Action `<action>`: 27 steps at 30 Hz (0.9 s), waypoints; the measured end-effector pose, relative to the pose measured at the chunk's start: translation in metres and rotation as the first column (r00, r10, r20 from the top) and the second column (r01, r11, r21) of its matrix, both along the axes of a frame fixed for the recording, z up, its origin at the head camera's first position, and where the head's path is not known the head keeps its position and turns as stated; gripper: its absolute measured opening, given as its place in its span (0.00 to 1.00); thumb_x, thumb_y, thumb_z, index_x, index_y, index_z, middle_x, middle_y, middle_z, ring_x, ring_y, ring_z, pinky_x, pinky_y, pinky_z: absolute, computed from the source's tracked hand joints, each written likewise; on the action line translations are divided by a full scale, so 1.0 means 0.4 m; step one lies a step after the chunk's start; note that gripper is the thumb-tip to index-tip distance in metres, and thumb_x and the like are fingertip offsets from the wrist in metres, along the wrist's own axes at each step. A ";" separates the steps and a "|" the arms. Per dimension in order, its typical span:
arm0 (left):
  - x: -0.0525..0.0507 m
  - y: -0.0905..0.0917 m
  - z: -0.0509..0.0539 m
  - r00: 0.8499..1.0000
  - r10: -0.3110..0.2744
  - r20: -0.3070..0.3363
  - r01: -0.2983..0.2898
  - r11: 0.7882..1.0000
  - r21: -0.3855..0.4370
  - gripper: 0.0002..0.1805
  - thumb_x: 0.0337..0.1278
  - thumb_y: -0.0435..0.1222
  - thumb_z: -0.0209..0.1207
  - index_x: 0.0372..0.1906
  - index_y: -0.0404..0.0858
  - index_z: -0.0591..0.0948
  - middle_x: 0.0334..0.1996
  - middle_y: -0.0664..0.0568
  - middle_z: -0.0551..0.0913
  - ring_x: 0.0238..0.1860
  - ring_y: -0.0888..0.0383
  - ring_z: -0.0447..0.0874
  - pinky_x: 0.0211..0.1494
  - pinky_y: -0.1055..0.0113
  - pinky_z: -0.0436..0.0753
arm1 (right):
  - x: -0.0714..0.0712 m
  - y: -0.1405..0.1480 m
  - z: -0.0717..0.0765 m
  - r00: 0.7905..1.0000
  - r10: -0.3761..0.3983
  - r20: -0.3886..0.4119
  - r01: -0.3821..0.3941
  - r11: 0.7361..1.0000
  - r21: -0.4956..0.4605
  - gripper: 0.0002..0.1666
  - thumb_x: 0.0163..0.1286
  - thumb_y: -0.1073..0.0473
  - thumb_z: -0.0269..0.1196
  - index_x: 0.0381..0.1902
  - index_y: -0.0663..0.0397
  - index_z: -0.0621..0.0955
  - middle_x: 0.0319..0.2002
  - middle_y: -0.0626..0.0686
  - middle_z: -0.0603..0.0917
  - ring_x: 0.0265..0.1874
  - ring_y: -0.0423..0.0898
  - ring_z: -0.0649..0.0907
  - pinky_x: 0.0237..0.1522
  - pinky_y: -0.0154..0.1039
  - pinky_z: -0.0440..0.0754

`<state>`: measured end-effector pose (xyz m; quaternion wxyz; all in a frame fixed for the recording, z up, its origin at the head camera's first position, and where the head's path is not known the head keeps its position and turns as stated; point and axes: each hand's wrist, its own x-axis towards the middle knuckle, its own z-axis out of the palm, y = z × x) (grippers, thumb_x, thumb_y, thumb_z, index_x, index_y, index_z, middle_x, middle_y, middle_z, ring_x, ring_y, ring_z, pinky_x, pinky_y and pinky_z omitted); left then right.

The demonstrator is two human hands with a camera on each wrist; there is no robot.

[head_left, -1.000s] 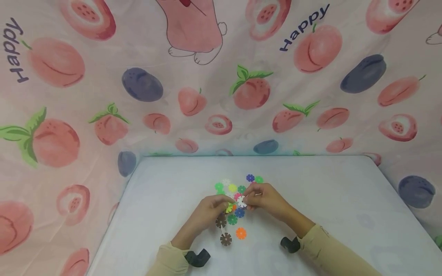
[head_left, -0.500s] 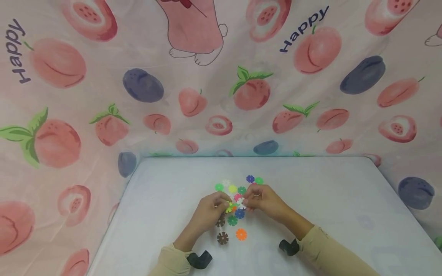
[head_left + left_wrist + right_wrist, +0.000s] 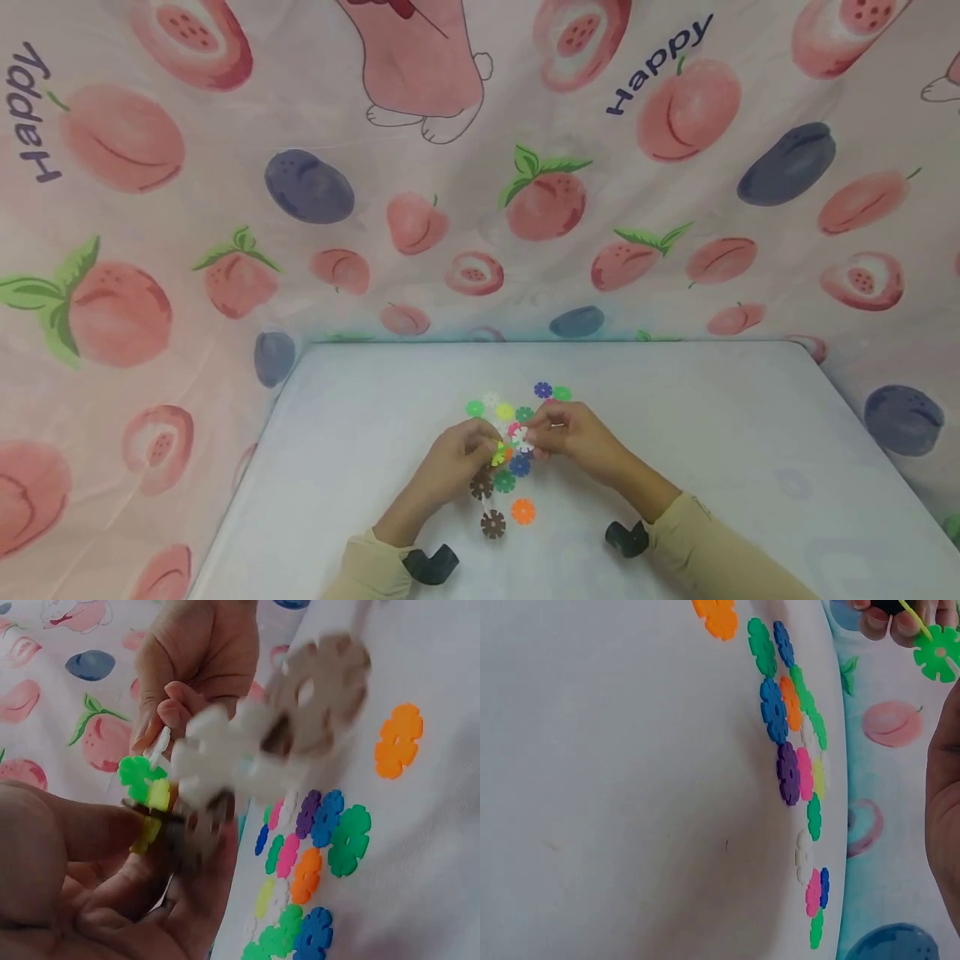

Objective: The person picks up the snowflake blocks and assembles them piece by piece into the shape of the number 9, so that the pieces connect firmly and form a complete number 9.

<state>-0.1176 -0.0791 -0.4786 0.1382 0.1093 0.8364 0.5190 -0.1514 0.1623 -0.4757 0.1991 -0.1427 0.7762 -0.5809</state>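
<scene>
My left hand (image 3: 453, 458) pinches a linked chain of plastic snowflake discs. In the left wrist view, a yellow disc (image 3: 156, 810) sits by its fingertips, joined to a green disc (image 3: 137, 777). From the same chain hang a brown disc (image 3: 199, 832), a blurred white disc (image 3: 232, 757) and another brown disc (image 3: 326, 690). Opposite, my right hand (image 3: 573, 433) pinches a separate-coloured white disc (image 3: 522, 440) between thumb and fingers. Its edge appears against the green disc in the left wrist view; whether the two are slotted together I cannot tell.
Loose discs lie on the white table (image 3: 675, 400) under and beyond the hands, among them an orange disc (image 3: 523, 511), a blue disc (image 3: 520, 464) and a purple-blue disc (image 3: 543, 390). A fruit-printed cloth (image 3: 480, 208) stands behind the table.
The white disc in my right hand has shifted slightly left, closer to the left hand. Left fingers have bent more over the chain, whose lower brown disc swung left and back right.
</scene>
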 end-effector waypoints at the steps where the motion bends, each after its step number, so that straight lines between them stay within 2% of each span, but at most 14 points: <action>1: -0.001 -0.002 -0.001 1.000 -0.020 0.019 0.020 0.999 0.025 0.08 0.72 0.38 0.55 0.50 0.45 0.81 0.35 0.54 0.87 0.33 0.59 0.83 0.38 0.64 0.84 | -0.003 0.001 -0.001 1.000 -0.009 0.002 0.009 1.000 0.001 0.13 0.69 0.51 0.69 0.43 0.54 0.85 0.35 0.55 0.84 0.32 0.49 0.84 0.41 0.42 0.88; 5: -0.005 -0.004 -0.006 0.990 -0.108 0.091 0.094 0.985 0.148 0.18 0.71 0.34 0.55 0.62 0.45 0.77 0.43 0.47 0.88 0.40 0.56 0.88 0.49 0.59 0.87 | -0.014 -0.001 -0.007 0.998 -0.060 0.032 0.061 0.998 -0.023 0.16 0.67 0.51 0.71 0.44 0.57 0.83 0.31 0.55 0.86 0.31 0.48 0.84 0.42 0.47 0.88; 9: -0.003 -0.002 -0.010 0.969 -0.188 0.157 0.143 0.954 0.263 0.31 0.67 0.30 0.56 0.73 0.52 0.69 0.54 0.39 0.82 0.43 0.51 0.90 0.51 0.57 0.88 | -0.019 -0.005 -0.010 0.994 -0.084 0.071 0.088 0.995 -0.045 0.17 0.67 0.53 0.71 0.44 0.60 0.83 0.31 0.54 0.86 0.30 0.45 0.84 0.43 0.50 0.89; 11: -0.002 0.000 -0.012 0.961 -0.211 0.181 0.153 0.944 0.292 0.36 0.66 0.29 0.56 0.76 0.55 0.66 0.57 0.38 0.77 0.43 0.50 0.89 0.51 0.58 0.89 | -0.020 -0.005 -0.014 0.993 -0.086 0.085 0.090 0.995 -0.047 0.16 0.68 0.54 0.70 0.44 0.61 0.82 0.31 0.53 0.86 0.31 0.45 0.85 0.43 0.50 0.89; 15: 0.003 -0.001 -0.014 0.956 -0.218 0.194 0.154 0.942 0.300 0.42 0.63 0.27 0.56 0.78 0.58 0.62 0.57 0.35 0.74 0.43 0.51 0.89 0.51 0.59 0.88 | -0.025 0.004 -0.022 0.991 -0.104 0.085 0.108 0.993 -0.037 0.14 0.69 0.57 0.69 0.45 0.62 0.82 0.34 0.58 0.86 0.32 0.47 0.85 0.42 0.46 0.89; 20: 0.004 -0.005 -0.014 0.959 -0.198 0.203 0.133 0.945 0.298 0.42 0.61 0.26 0.56 0.78 0.56 0.63 0.57 0.33 0.74 0.42 0.51 0.88 0.51 0.58 0.89 | -0.039 0.035 -0.031 0.986 -0.161 0.032 0.160 0.987 0.035 0.16 0.69 0.55 0.69 0.47 0.62 0.83 0.39 0.63 0.86 0.34 0.49 0.85 0.40 0.42 0.88; 24: 0.003 -0.009 -0.015 0.957 -0.195 0.213 0.125 0.945 0.303 0.41 0.61 0.26 0.57 0.78 0.52 0.62 0.57 0.32 0.73 0.43 0.51 0.89 0.52 0.57 0.88 | -0.062 0.063 -0.040 0.977 -0.206 -0.045 0.210 0.968 0.133 0.15 0.69 0.52 0.69 0.46 0.56 0.85 0.40 0.59 0.88 0.34 0.49 0.84 0.38 0.40 0.87; 27: 0.004 -0.013 -0.014 0.960 -0.191 0.205 0.127 0.948 0.291 0.40 0.62 0.28 0.58 0.78 0.52 0.62 0.57 0.33 0.73 0.43 0.52 0.88 0.51 0.58 0.88 | -0.082 0.081 -0.048 0.960 -0.247 -0.133 0.271 0.936 0.222 0.10 0.69 0.51 0.69 0.42 0.50 0.87 0.40 0.53 0.88 0.36 0.49 0.83 0.36 0.40 0.85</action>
